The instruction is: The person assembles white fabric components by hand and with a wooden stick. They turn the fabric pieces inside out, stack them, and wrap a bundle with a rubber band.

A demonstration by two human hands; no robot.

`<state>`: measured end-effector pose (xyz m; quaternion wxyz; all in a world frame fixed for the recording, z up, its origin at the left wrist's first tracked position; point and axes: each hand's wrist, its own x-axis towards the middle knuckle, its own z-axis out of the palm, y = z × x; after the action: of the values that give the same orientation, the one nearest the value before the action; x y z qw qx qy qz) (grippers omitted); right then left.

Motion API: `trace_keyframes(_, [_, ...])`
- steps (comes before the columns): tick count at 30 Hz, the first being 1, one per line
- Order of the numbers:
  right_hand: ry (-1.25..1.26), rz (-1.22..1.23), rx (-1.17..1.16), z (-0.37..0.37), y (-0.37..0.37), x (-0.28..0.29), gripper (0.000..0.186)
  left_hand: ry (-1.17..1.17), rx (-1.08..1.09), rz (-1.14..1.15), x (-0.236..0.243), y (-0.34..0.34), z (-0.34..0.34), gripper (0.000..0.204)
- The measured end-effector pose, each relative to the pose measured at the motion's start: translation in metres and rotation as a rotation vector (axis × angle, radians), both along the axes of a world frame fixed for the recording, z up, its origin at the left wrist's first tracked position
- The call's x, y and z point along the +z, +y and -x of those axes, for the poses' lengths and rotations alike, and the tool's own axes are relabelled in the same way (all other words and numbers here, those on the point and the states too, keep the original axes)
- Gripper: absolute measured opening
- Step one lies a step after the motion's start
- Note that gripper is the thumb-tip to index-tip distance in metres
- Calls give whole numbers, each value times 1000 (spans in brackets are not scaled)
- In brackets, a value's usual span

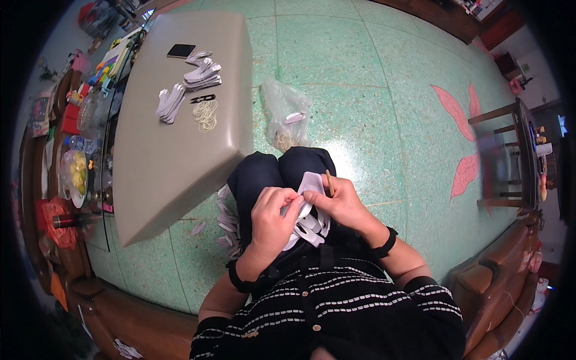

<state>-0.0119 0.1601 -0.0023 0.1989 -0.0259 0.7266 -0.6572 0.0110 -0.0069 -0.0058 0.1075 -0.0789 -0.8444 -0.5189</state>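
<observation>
Above my lap, my left hand point(275, 217) and my right hand point(343, 204) are closed on a white, thin, shaped piece point(311, 182) that looks like card or soft plastic. The thumbs and fingertips of both meet at its near edge. A thin brown stick point(329, 182), seemingly wooden, stands up between the fingers of my right hand. More white pieces point(311, 230) with cut-out shapes lie loosely on my lap below the hands. What the left fingertips pinch there is partly hidden.
A beige padded bench point(180, 156) on the left bears stacked white strips point(203, 75), a dark phone point(181, 51), black thread snips point(203, 98) and cream loops point(205, 115). A clear plastic bag point(287, 108) sits on the green floor ahead; white pieces point(227, 222) lie beside my left leg.
</observation>
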Motion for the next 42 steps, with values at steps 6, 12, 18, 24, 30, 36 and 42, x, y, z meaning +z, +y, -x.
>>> trace_keyframes(6, [108,-138,-13,-5,-3,3,22,202,5,209,-5,3,0,14])
trace_keyframes(12, [91,-34,-69,-8,-5,4,21,193,-39,206,-3,0,5,14])
trace_keyframes(18, [21,-29,-86,-9,-3,-1,19,219,-4,182,-5,5,0,12])
trace_keyframes(24, [-2,-47,-80,-9,-1,-2,19,239,-66,176,-1,1,4,12])
trace_keyframes(30, [65,-143,-66,-12,-2,3,23,231,-109,241,-1,0,5,12])
trace_keyframes(36, [334,-343,-164,-16,-12,0,26,227,-159,252,1,0,2,12])
trace_keyframes(42, [137,-131,-155,-12,-2,-8,25,-169,-123,-130,-3,-11,-1,10])
